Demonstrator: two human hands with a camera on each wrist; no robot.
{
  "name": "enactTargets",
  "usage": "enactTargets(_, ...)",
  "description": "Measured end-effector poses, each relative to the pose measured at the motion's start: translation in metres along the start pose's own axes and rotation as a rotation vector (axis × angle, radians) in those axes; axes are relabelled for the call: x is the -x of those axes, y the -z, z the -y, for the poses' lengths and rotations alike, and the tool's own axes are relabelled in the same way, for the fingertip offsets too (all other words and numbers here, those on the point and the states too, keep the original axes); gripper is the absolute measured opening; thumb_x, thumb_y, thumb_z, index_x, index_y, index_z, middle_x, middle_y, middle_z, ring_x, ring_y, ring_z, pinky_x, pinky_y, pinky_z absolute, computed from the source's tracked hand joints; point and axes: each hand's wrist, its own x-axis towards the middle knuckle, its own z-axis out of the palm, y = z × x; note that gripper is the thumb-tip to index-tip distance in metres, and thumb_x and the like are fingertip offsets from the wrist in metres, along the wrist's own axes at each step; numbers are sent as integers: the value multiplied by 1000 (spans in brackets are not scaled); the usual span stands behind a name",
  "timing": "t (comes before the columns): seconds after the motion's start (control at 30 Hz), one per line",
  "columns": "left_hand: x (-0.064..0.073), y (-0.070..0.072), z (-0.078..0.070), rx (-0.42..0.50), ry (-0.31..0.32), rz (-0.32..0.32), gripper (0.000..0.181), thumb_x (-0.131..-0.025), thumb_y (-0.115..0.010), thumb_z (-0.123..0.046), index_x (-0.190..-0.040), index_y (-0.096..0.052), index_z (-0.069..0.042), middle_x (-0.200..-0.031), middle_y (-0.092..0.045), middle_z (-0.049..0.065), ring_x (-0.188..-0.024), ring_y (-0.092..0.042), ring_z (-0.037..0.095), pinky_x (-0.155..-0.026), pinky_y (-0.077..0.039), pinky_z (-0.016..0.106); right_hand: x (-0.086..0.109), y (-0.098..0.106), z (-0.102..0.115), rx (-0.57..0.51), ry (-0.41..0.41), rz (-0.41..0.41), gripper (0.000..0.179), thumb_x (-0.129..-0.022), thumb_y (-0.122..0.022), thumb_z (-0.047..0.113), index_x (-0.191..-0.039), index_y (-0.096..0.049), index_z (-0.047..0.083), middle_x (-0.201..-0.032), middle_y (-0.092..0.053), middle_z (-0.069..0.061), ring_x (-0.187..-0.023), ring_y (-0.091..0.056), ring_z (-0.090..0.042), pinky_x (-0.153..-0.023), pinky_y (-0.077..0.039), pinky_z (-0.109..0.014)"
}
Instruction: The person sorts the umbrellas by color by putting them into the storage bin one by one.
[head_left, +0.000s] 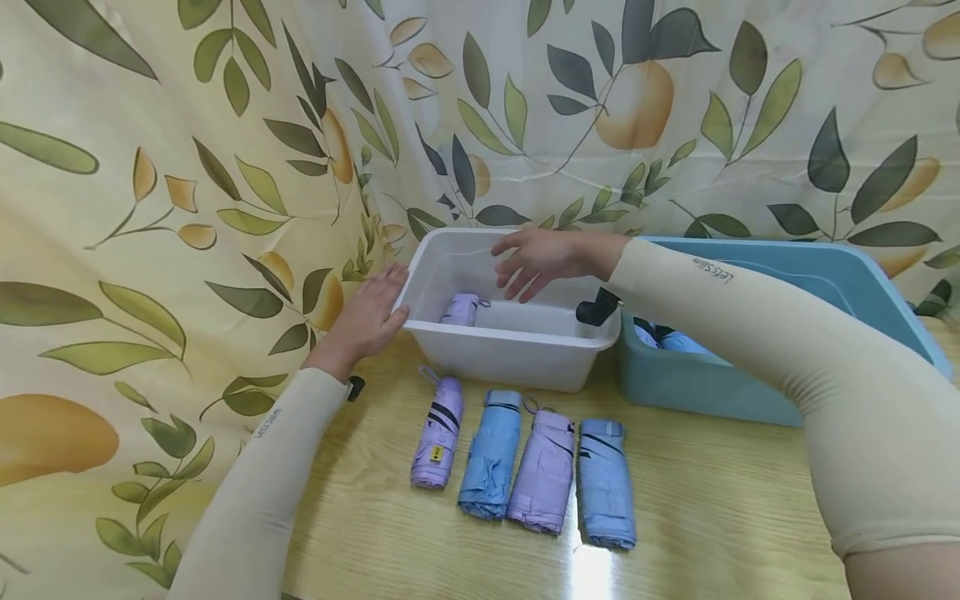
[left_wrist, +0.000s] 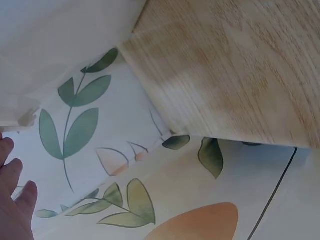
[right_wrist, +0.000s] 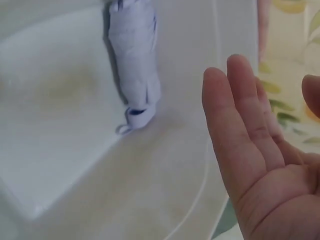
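My left hand (head_left: 363, 320) rests on the left rim of the white bin (head_left: 510, 358), its fingers fairly straight. Above that bin hovers my right hand (head_left: 542, 258), fingers extended and holding nothing; the right wrist view shows its palm and fingers (right_wrist: 220, 115). Inside the bin, at the left end, lies a folded purple umbrella (head_left: 461, 310) with a wrist loop; it also appears in the right wrist view (right_wrist: 134, 60). In front of the bin are a slim purple umbrella (head_left: 437, 433), a blue umbrella (head_left: 491, 456), a second purple umbrella (head_left: 543, 472) and another blue umbrella (head_left: 606, 485).
A larger teal bin (head_left: 705, 387) stands right of the white one, partly hidden by my right arm. Blue folded umbrellas (head_left: 678, 340) show inside it. Leaf-patterned cloth (head_left: 525, 108) hangs behind and to the left of the wooden table (head_left: 712, 500).
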Motion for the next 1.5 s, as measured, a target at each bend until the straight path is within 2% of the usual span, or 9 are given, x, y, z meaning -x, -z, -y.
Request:
enactTargets(0.13, 2, 0, 1, -2, -1, 18, 64, -99, -34, -33, -151, -27, 4, -155, -28, 21, -145, -17, 33, -116, -14, 47, 30, -9, 2, -14, 68, -30, 56, -101, -52, 14, -149, -25, 5, -126, -54, -25, -110, -60, -39, -88, -52, -48)
enactTargets(0.27, 2, 2, 0, 15, 4, 5, 63, -99, -37, -31, -151, -28, 3, -155, -28, 20, -145, -19, 34, -116, -14, 48, 61, -15, 5, -22, 136, -79, 53, -100, -54, 15, -147, -30, 7, -122, -56, -25, -106, -62, -39, -86, -53, -48)
enactTargets(0.4, -1, 3, -2, 20, -3, -5, 62, -99, -38, -30, -151, -29, 3, -155, -29, 18, -145, -19, 34, -116, -14, 48, 87, -16, -2, -27, 144, -94, 52, -101, -52, 14, -147, -30, 8, -120, -57, -24, -106, -62, -39, -86, -53, -48)
enactTargets(0.63, 0, 2, -6, 32, 8, 2, 63, -98, -36, -32, -150, -29, 4, -155, -28, 18, -145, -17, 32, -116, -14, 48, 119, -20, -29, -71, 158, -109, 50, -101, -50, 12, -147, -30, 4, -121, -56, -25, -105, -62, -38, -87, -53, -48)
enactTargets(0.83, 4, 3, -4, 53, 6, -15, 62, -98, -38, -30, -150, -30, 4, -154, -30, 20, -145, -19, 34, -114, -17, 53, 140, -31, -47, -139, 173, -198, 42, -101, -52, 12, -136, -37, -3, -115, -58, -26, -101, -64, -38, -84, -54, -49)
enactTargets(1.0, 3, 4, -3, 55, 12, -18, 62, -99, -37, -31, -151, -29, 2, -157, -26, 16, -146, -15, 30, -115, -15, 52, 154, -41, -64, -203, 174, -268, 33, -101, -52, 11, -126, -42, -7, -111, -58, -25, -98, -65, -36, -82, -55, -49)
enactTargets(1.27, 3, 2, -3, 49, 6, -31, 62, -98, -40, -30, -150, -31, 3, -154, -31, 20, -144, -20, 34, -114, -17, 52, 167, -51, -87, -249, 167, -270, 34, -100, -53, 10, -125, -43, -10, -107, -61, -23, -96, -66, -33, -80, -55, -49)
enactTargets(1.5, 3, -3, -5, 62, 9, -35, 61, -98, -40, -29, -150, -31, 3, -154, -31, 20, -145, -18, 33, -115, -17, 51, 179, -58, -108, -258, 148, -255, 31, -100, -54, 11, -121, -46, -10, -106, -56, -25, -93, -66, -36, -79, -55, -51)
